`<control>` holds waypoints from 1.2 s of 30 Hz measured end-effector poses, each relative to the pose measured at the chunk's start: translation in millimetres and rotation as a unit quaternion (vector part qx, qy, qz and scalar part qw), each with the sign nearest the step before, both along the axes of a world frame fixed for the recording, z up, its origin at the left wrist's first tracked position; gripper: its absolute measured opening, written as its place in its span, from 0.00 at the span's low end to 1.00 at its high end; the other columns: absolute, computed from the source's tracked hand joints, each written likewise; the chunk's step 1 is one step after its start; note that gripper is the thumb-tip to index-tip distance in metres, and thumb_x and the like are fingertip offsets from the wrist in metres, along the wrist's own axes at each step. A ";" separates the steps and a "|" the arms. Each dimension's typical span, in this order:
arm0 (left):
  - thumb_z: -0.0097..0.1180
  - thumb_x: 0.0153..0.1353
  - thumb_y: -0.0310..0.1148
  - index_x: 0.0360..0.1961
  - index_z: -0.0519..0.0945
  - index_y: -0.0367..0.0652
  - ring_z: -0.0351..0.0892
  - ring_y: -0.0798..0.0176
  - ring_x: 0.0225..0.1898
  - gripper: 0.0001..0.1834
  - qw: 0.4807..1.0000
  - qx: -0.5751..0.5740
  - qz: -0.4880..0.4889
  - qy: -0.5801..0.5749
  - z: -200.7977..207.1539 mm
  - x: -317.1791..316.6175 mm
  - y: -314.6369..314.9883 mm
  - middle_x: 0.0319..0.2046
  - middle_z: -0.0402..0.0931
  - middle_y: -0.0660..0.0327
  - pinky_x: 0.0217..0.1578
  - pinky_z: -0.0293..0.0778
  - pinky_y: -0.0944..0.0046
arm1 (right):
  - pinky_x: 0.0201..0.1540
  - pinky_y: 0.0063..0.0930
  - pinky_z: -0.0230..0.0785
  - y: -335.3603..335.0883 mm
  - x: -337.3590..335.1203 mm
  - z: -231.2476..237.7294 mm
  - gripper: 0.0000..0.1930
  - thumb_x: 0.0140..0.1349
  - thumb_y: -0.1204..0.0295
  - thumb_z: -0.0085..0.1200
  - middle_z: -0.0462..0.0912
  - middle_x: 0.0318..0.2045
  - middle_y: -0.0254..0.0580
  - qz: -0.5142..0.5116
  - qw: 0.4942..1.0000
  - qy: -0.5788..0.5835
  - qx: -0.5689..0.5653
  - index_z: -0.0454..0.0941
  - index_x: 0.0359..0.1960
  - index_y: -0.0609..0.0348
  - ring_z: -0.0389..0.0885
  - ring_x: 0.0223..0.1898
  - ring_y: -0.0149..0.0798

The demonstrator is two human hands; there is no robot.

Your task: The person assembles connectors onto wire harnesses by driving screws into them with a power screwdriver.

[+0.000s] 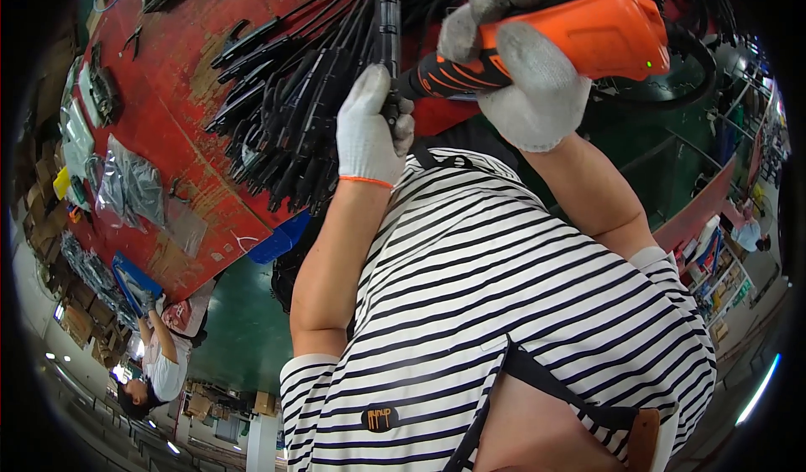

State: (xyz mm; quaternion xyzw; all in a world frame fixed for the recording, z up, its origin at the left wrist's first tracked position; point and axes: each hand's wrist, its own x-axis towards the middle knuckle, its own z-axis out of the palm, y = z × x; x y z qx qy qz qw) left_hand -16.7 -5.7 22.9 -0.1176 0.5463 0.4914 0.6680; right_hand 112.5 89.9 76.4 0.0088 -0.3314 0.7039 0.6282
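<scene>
My right hand (537, 78), in a grey-white work glove, is wrapped round an orange-and-black power tool (609, 31). A small green light glows near its rear end, and a black cord (705, 69) loops beside it. The tool's dark nose points left and meets my left hand (371, 128). That hand wears a white glove with an orange cuff and closes round a black rod-like part (389, 27) that runs upward. Exactly where the tool touches this part is hidden by my fingers. Just left of it fans a thick bundle of black cables with long black ends (294, 119).
The worn red table (180, 136) carries clear plastic bags (130, 187), pliers (133, 42) and more dark parts. A blue bin (281, 237) sits at its near edge. Another person (159, 367) works at the lower left with a blue tray (134, 283). Shelves stand at the right.
</scene>
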 end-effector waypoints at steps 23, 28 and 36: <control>0.63 0.63 0.48 0.55 0.88 0.60 0.80 0.42 0.59 0.20 0.432 0.085 -0.526 0.727 -129.6 -307.0 57.5 0.49 0.84 0.47 0.60 0.76 0.48 | 0.51 0.44 0.74 13.4 36.6 -16.6 0.22 0.68 0.67 0.60 0.80 0.55 0.43 -0.086 0.954 -0.238 -0.162 0.74 0.62 0.49 0.84 0.45 0.44; 0.66 0.62 0.46 0.57 0.85 0.52 0.81 0.44 0.57 0.23 0.435 0.083 -0.418 0.793 -148.8 -342.6 176.7 0.53 0.83 0.51 0.57 0.77 0.46 | 0.50 0.45 0.76 8.5 43.0 -28.4 0.20 0.67 0.67 0.61 0.80 0.51 0.43 -0.161 0.911 -0.298 -0.234 0.73 0.59 0.51 0.85 0.43 0.43; 0.67 0.59 0.41 0.61 0.78 0.50 0.79 0.47 0.59 0.28 0.244 0.109 -0.538 0.800 -202.9 -392.2 288.3 0.51 0.82 0.53 0.64 0.69 0.44 | 0.44 0.43 0.82 3.3 39.6 -26.4 0.19 0.60 0.74 0.64 0.81 0.44 0.43 -0.220 0.866 -0.277 -0.354 0.74 0.51 0.50 0.86 0.39 0.44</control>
